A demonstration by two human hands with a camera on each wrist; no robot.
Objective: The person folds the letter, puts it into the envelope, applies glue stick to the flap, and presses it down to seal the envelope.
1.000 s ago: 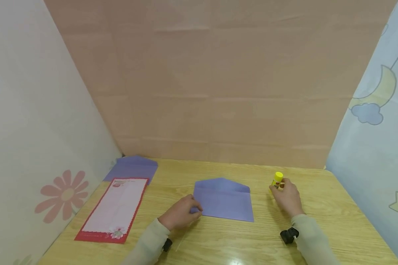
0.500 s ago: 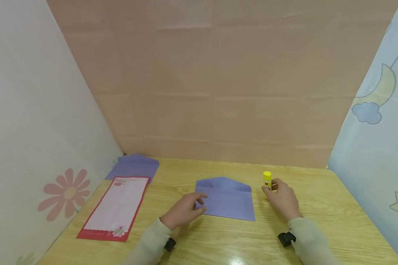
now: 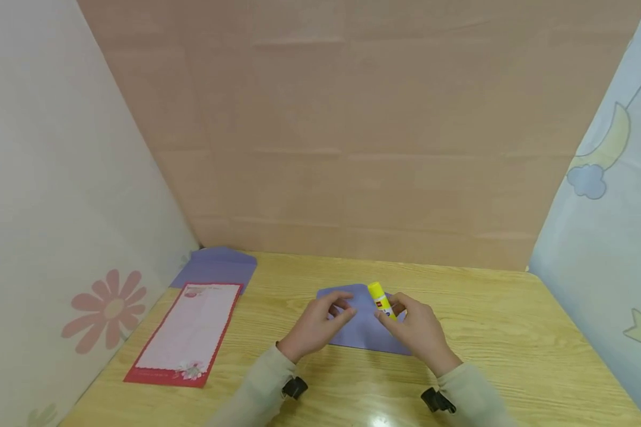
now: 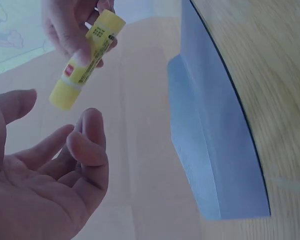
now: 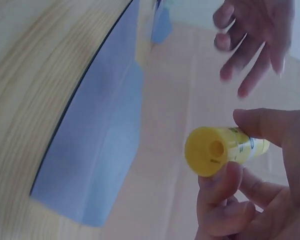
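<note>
A yellow glue stick point(image 3: 382, 300), its cap on, is pinched between the thumb and fingers of my right hand point(image 3: 422, 332) above a purple envelope point(image 3: 360, 332). In the right wrist view the glue stick's round base point(image 5: 205, 152) faces the camera. My left hand point(image 3: 316, 325) hovers over the envelope's left side, fingers loosely bent and thumb apart, holding nothing. The left wrist view has the cap point(image 4: 65, 95) just beyond those fingers, not touched. The envelope lies on the table with its flap raised toward the back.
Letter paper with a red border point(image 3: 184, 332) lies at the left of the wooden table point(image 3: 513, 332), overlapping a second purple envelope point(image 3: 216, 267) behind it. A brown paper backdrop point(image 3: 331, 148) stands at the back, with printed sheets on both sides.
My right hand has carried the glue stick left, from the table's right side to over the envelope, tilting it. My left hand has lifted off the envelope and moved right toward it.
</note>
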